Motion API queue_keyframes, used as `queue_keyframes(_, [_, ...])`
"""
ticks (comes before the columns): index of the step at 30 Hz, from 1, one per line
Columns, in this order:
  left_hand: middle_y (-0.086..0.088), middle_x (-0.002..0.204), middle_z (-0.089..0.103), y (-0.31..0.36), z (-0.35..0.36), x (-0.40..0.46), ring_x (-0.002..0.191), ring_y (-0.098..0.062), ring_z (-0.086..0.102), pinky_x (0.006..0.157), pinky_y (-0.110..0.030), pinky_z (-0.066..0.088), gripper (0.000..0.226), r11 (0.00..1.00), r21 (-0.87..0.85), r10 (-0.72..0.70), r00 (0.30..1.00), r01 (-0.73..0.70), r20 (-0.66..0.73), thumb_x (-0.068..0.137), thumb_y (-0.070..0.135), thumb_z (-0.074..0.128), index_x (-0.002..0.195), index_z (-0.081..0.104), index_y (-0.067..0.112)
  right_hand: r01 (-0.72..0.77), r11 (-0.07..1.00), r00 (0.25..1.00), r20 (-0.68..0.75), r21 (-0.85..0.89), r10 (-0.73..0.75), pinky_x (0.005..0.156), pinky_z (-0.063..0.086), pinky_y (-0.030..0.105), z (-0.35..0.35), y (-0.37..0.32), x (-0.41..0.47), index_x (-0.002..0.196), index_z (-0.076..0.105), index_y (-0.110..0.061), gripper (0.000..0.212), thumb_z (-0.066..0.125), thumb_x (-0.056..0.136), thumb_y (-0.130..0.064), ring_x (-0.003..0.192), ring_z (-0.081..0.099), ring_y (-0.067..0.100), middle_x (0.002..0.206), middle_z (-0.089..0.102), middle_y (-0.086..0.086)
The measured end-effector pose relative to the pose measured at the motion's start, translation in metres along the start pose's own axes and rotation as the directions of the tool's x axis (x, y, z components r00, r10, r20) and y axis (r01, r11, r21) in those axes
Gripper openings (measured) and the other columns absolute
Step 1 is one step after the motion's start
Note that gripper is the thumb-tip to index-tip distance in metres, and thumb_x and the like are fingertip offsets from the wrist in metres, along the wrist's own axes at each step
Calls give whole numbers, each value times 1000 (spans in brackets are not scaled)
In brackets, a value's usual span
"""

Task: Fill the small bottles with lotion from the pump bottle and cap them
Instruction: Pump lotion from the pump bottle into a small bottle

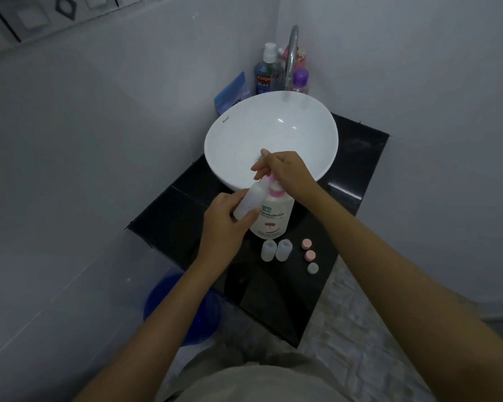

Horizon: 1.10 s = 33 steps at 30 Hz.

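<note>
Left hand (225,219) fingers grasping small bottle (249,202), right hand (288,172) fingers curled on pump bottle (270,217) near counter (360,158) edge.

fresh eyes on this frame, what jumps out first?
The two hands meeting over the pump bottle at the counter's middle: the left hand grips a small bottle tilted up to the pink nozzle, the right hand rests on the pump head. Behind them sits the white basin; in front, two open small bottles and three loose caps.

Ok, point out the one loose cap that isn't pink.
The pale grey-green cap, the nearest to the counter's front edge. The two pink caps lie behind it, closer to the pump bottle.
</note>
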<state>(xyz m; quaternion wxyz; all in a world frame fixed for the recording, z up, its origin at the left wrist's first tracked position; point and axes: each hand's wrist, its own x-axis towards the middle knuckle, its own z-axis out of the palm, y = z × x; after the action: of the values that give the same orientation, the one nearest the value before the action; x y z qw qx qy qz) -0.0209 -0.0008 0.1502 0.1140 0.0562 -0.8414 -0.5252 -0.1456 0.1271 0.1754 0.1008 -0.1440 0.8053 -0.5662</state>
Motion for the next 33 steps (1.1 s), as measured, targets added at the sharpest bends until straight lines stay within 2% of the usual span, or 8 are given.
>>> queue_keyframes(4, [6,107,62,-2,0,-4,97,-2,60,75,-13,51,39,988,-153,-19,1000,16,-17,82,26,70,119,61,31,-5,1000,1000,-20,2,5,80,49,27,2,3,1,83,73,-8,44,38,99,-30,76,64,17,73,70,5])
queue_keyframes(8, [9,105,63,-3,1,-5,95,2,60,75,-9,50,37,970,-242,-34,999,30,-13,81,24,71,107,59,47,-37,999,999,-17,-16,36,79,49,27,4,8,3,84,73,-10,44,36,99,-28,76,63,16,77,71,5])
queue_keyframes(14, [-6,104,62,-9,-1,-1,94,-8,61,78,-18,51,38,968,-238,-75,997,81,32,83,20,70,119,62,31,-157,988,985,65,-18,157,57,45,18,6,10,-3,88,72,-12,42,36,99,-30,75,55,6,82,68,-2])
queue_keyframes(18, [-11,105,60,-5,-6,2,94,-16,60,79,-21,51,44,966,-246,-75,997,81,35,79,26,70,122,61,25,-79,994,988,126,-77,88,69,43,17,-3,-5,-1,94,72,-7,41,38,99,-30,75,57,2,87,68,1])
queue_keyframes(23, [-10,101,59,0,-9,5,90,-12,58,76,-15,49,45,970,-237,-55,998,58,19,78,24,72,122,61,26,-132,990,975,176,-50,139,83,40,21,-10,-14,5,77,74,-18,48,36,98,-40,82,60,1,82,72,-4])
queue_keyframes(28, [-14,104,59,-2,-6,3,87,0,58,74,-8,47,44,958,-273,-84,996,89,28,79,19,71,121,61,24,-155,988,987,45,-5,155,63,44,18,3,1,3,74,72,-17,46,37,98,-34,69,57,2,71,70,-9])
queue_keyframes(30, [-16,105,59,-3,-5,2,89,-6,59,75,-10,48,42,956,-275,-97,995,103,36,81,14,70,121,61,22,-178,984,982,62,-17,179,52,44,15,6,4,1,75,72,-17,44,38,98,-34,70,56,5,72,69,-9])
queue_keyframes(33, [-17,107,58,-3,-5,1,95,-15,60,80,-17,50,43,949,-291,-114,992,122,45,81,11,71,122,61,19,-177,983,977,115,-39,180,54,45,16,3,0,1,88,72,-10,40,39,99,-30,74,58,11,75,68,-4])
